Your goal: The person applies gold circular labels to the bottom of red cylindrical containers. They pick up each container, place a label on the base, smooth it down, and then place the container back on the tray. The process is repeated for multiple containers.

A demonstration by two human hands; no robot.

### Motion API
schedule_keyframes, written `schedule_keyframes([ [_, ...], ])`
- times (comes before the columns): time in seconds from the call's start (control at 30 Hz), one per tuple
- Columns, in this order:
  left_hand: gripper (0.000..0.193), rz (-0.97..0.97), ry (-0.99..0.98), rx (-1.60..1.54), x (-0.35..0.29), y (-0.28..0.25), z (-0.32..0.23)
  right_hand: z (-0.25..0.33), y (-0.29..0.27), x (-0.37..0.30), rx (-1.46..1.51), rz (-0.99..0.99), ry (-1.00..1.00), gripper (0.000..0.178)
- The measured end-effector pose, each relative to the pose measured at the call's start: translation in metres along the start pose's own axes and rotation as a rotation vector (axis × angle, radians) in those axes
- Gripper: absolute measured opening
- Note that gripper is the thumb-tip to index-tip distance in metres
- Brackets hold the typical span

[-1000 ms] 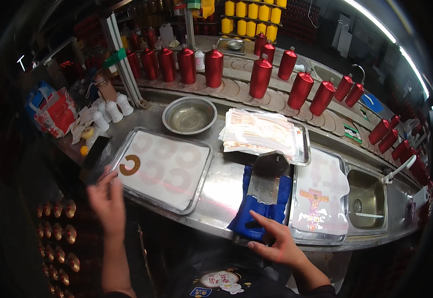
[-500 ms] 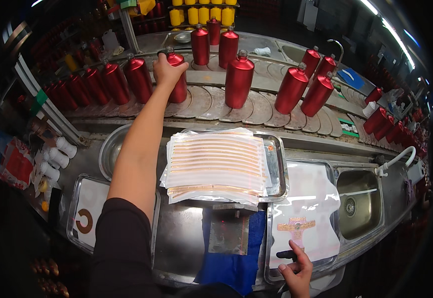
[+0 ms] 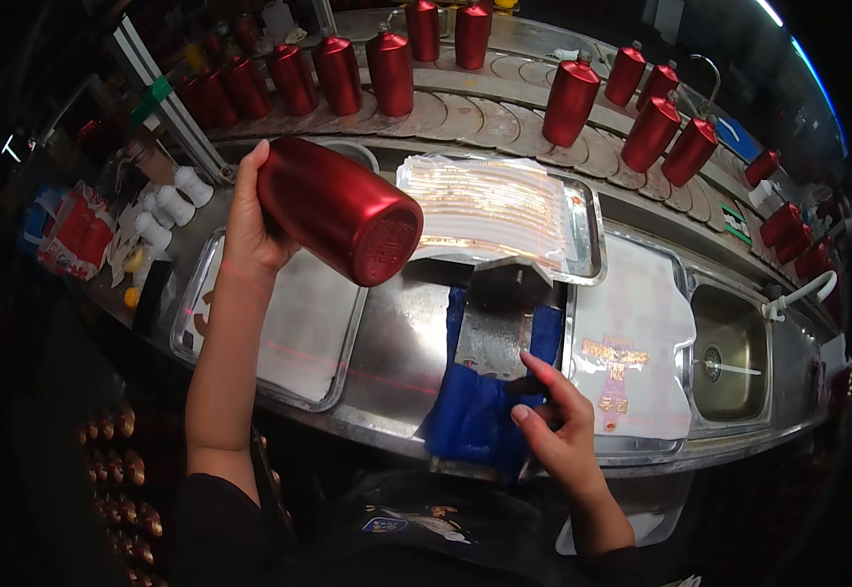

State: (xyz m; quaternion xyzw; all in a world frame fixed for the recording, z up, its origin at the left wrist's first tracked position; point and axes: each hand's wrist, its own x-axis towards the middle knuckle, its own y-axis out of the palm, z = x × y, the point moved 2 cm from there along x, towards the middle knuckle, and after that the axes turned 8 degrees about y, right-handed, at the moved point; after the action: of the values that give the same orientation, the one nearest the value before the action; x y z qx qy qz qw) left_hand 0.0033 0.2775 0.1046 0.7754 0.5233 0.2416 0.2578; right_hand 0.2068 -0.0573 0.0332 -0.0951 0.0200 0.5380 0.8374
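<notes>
A glossy red bottle [image 3: 333, 207] is held in my left hand [image 3: 255, 220], tipped over so that its round base faces right and toward me. My fingers wrap round its upper end, and its neck is hidden. Over the blue cloth [image 3: 475, 416] hovers my right hand [image 3: 561, 416], thumb and forefinger apart, nothing visible gripped. Something black, perhaps a finger cover, shows at its fingers. Beneath lies a metal fixture with a flat plate [image 3: 494, 342]. Beside my right hand, a white sheet [image 3: 631, 293] on a tray carries a gold and pink cross-shaped decal [image 3: 616, 377].
Behind, a curved conveyor [image 3: 446, 110] carries several upright red bottles [image 3: 572, 103]. A metal tray [image 3: 590, 230] holds stacked strips with gold lines [image 3: 490, 201]. At left is another tray [image 3: 343, 367] with a white sheet; a sink [image 3: 734, 367] with a white tap stands at right.
My left hand has lifted the red bottle off the conveyor, brought it nearer and tipped it. My right hand has moved from the decal sheet leftward to the blue cloth. The view has shifted.
</notes>
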Motion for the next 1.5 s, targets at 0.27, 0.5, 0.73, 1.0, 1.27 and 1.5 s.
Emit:
schedule_keyframes([
  [0.27,0.078,0.247,0.261,0.535,-0.091,-0.008,0.022,0.028,0.053,0.044,-0.36,0.019,-0.345,0.063],
  [0.5,0.099,0.803,-0.04,0.524,-0.107,0.031,0.033,0.048,0.06,0.098,-0.042,0.581,-0.22,0.117],
  [0.73,0.085,0.743,0.016,0.559,-0.145,0.004,0.023,0.021,0.074,0.064,-0.261,0.288,-0.139,0.087],
  [1.0,0.055,-0.038,-0.017,1.356,-0.145,-0.103,0.005,0.03,0.084,0.039,-0.326,0.029,-0.093,0.078],
  [1.27,0.05,0.341,0.028,1.698,-0.109,-0.152,0.03,0.023,0.073,0.041,-0.345,0.101,-0.086,0.08],
  [1.5,0.054,-0.3,-0.072,1.662,-0.093,-0.173,-0.024,0.039,0.05,0.029,-0.27,0.136,0.036,0.097],
])
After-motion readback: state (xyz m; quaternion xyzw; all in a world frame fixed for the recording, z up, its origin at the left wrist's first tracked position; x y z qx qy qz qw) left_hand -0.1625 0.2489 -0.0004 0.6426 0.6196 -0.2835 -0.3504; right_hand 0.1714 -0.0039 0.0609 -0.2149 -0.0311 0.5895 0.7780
